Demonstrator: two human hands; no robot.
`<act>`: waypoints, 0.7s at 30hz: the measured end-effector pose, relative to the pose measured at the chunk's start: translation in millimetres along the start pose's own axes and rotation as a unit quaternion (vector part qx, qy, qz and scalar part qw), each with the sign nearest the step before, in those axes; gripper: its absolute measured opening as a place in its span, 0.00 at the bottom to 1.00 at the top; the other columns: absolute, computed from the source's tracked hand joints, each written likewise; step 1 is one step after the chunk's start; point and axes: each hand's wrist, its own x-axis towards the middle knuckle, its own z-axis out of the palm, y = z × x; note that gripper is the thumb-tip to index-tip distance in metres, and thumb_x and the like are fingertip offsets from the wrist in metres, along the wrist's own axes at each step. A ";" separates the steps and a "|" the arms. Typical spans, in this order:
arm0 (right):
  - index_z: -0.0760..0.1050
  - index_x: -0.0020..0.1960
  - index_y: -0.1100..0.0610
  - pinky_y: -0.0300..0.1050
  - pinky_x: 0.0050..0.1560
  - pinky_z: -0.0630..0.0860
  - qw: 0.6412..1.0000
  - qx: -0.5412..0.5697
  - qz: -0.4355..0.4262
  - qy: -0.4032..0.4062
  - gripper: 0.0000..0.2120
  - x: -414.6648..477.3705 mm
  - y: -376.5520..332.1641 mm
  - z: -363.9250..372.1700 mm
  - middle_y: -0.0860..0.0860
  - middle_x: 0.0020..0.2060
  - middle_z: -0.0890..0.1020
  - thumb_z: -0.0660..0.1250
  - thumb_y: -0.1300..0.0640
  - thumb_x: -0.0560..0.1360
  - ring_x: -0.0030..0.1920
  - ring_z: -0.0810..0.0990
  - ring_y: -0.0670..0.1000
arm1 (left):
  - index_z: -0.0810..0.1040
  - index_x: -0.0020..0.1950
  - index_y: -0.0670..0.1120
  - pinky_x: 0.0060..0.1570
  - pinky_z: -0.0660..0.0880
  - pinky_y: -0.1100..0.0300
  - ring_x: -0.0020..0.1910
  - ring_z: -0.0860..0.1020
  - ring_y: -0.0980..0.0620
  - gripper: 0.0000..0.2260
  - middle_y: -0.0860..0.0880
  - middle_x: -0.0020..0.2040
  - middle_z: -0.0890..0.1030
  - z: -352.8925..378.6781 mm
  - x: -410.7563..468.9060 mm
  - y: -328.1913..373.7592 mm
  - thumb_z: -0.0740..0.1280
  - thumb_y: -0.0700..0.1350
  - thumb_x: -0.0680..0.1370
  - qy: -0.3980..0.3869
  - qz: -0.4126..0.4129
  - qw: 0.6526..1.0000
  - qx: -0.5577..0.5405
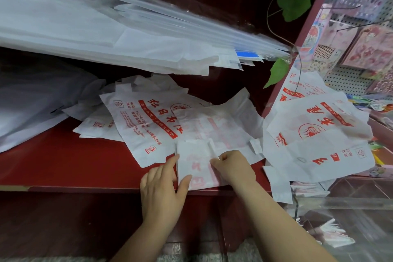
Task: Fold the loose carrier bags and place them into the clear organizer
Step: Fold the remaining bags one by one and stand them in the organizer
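Head camera view, looking down at a glossy dark red shelf with two bare hands at its near edge.

Between the hands lies a partly folded white plastic carrier bag with faint red print, flat on the shelf at near centre, its near end reaching the shelf's front lip. The left hand lies flat and open. Its fingers are straight along the bag's left edge and its thumb is spread across onto the bag's near part, pressing it down. The right hand is curled, its fingertips pinching a raised fold on the bag's right side.

Just beyond the folded bag is a loose heap of white carrier bags printed with red characters, overlapping one another and spreading toward the far left. To the right, a second heap of the same white and red bags drapes over the shelf's right end, with one bag hanging down past the edge.

At the near right stands a clear plastic organizer box, its wall see-through and blurred. Small folded white and red bags show inside it.

On the far left a thick slanting stack of large translucent white plastic bags overhangs the shelf. Below it, at the left edge, sits a big crumpled greyish plastic bag.

At the far right are green leaves on a thin stem and a white pegboard display hung with pink packets.
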 end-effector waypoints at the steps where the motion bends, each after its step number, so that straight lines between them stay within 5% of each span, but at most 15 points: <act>1: 0.57 0.27 0.55 0.40 0.29 0.56 1.000 -0.004 0.004 -0.006 0.19 1.6 -0.3 0.1 0.50 0.26 0.63 0.63 0.56 0.72 0.30 0.62 0.52 | 0.73 0.58 0.48 0.50 0.70 0.53 0.41 0.70 0.54 0.20 0.54 0.37 0.76 2.3 -2.9 -4.1 0.60 0.56 0.70 0.007 0.038 0.999 0.024; 5: 0.60 0.25 0.56 0.41 0.27 0.58 0.999 -0.011 0.009 -0.030 0.21 11.2 -3.4 -0.3 0.51 0.24 0.64 0.65 0.55 0.73 0.26 0.63 0.50 | 0.73 0.59 0.51 0.66 0.52 0.56 0.61 0.69 0.51 0.22 0.48 0.57 0.80 6.6 -5.5 -15.6 0.54 0.62 0.75 -0.043 0.182 0.980 0.074; 11: 0.62 0.32 0.58 0.42 0.29 0.61 0.999 -0.037 -0.002 -0.034 0.17 16.0 -0.9 2.3 0.51 0.28 0.66 0.64 0.53 0.73 0.29 0.66 0.50 | 0.84 0.47 0.48 0.53 0.64 0.60 0.48 0.82 0.53 0.18 0.52 0.48 0.84 3.9 -4.6 -13.4 0.58 0.55 0.68 -0.074 0.200 0.973 0.088; 14: 0.65 0.53 0.60 0.43 0.39 0.66 0.998 0.006 -0.034 0.059 0.13 -1.8 5.6 0.0 0.52 0.40 0.73 0.62 0.53 0.75 0.43 0.76 0.56 | 0.84 0.45 0.49 0.51 0.64 0.61 0.51 0.79 0.55 0.17 0.54 0.47 0.84 4.0 -3.9 -14.3 0.59 0.54 0.68 -0.071 0.195 0.976 0.067; 17: 0.67 0.61 0.59 0.42 0.46 0.67 0.959 0.057 -0.228 0.161 0.19 -24.3 23.5 2.5 0.52 0.51 0.77 0.64 0.52 0.74 0.53 0.76 0.55 | 0.84 0.44 0.50 0.51 0.63 0.62 0.50 0.72 0.59 0.16 0.54 0.45 0.84 4.0 -3.2 -15.8 0.59 0.52 0.67 -0.066 0.204 0.976 0.045; 19: 0.68 0.62 0.55 0.44 0.58 0.65 0.907 -0.022 -0.397 0.137 0.24 -31.0 40.1 8.7 0.53 0.60 0.76 0.63 0.44 0.71 0.61 0.71 0.52 | 0.84 0.43 0.49 0.53 0.63 0.63 0.49 0.72 0.59 0.15 0.54 0.44 0.84 2.7 -2.9 -17.7 0.60 0.48 0.67 -0.065 0.206 0.976 0.028; 21: 0.67 0.63 0.50 0.45 0.67 0.55 0.870 -0.127 -0.468 0.090 0.27 -29.1 58.8 15.0 0.52 0.63 0.74 0.60 0.37 0.69 0.66 0.65 0.49 | 0.84 0.43 0.47 0.56 0.61 0.68 0.48 0.73 0.58 0.14 0.53 0.43 0.84 -0.1 -2.4 -20.7 0.60 0.47 0.69 -0.062 0.204 0.977 0.001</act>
